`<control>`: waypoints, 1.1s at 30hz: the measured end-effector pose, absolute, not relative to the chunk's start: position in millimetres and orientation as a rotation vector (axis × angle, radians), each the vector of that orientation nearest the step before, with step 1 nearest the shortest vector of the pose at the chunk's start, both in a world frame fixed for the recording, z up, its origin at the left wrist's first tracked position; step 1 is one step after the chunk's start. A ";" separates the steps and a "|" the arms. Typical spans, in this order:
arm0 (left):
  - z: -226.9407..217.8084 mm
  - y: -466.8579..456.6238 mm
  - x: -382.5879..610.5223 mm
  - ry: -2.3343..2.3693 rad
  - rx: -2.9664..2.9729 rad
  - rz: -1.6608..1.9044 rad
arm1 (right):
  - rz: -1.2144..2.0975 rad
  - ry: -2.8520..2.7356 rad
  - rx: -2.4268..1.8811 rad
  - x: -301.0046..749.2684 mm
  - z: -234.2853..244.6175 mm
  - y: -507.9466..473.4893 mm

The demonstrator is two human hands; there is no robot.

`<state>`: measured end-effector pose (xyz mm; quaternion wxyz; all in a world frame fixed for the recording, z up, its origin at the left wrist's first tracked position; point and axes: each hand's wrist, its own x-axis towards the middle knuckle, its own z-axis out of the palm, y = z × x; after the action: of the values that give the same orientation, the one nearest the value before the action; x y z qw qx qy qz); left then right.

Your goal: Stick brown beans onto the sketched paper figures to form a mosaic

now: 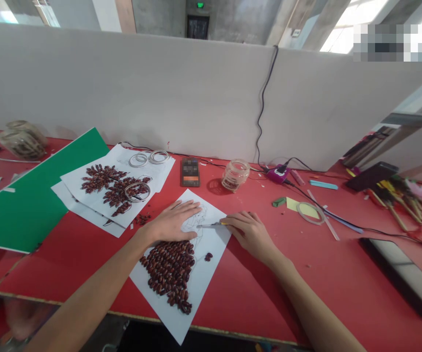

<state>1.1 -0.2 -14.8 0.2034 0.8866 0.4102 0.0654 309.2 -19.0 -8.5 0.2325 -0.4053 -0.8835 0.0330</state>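
A white sheet of paper [211, 274] lies at an angle on the red table, its lower corner past the front edge. Dark red-brown beans [168, 269] cover a large patch of it, with a small separate pair to the right. Pencil lines show on its upper part. My left hand [176, 220] rests flat across the drawing, fingers stretched out, covering part of it. My right hand [249, 232], at the sheet's right edge, pinches a slim craft knife [211, 225], its thin grey blade pointing left over the drawing; most of its handle is hidden in my fingers.
More bean-covered sheets [86, 195] lie left, with tape rolls [158, 156] on them, beside a green board [42, 195]. Behind are a phone [190, 172], a glass jar [235, 175] and a purple socket block [277, 173] with cables. A dark-edged device [405, 274] lies right.
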 end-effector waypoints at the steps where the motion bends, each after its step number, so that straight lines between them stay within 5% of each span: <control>1: -14.9 -0.2 1.0 1.145 2.476 0.183 | 0.093 -2.427 -1.114 309.0 -8.6 -19.2; 19: -9.3 -4.4 1.3 1.161 2.465 0.189 | 0.086 -2.205 -1.297 310.5 -4.2 -23.9; 27: -6.1 -8.6 -3.0 1.189 2.463 0.114 | 0.609 -2.168 -1.451 312.4 10.5 -34.2; 33: -9.8 -9.3 -3.9 1.208 2.471 0.101 | 0.639 -2.251 -1.450 307.0 6.2 -36.5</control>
<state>-3.9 -9.3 -9.8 0.1935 0.8807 0.4308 0.0359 307.0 -36.5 6.2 0.1932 -0.5169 -0.8022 0.2278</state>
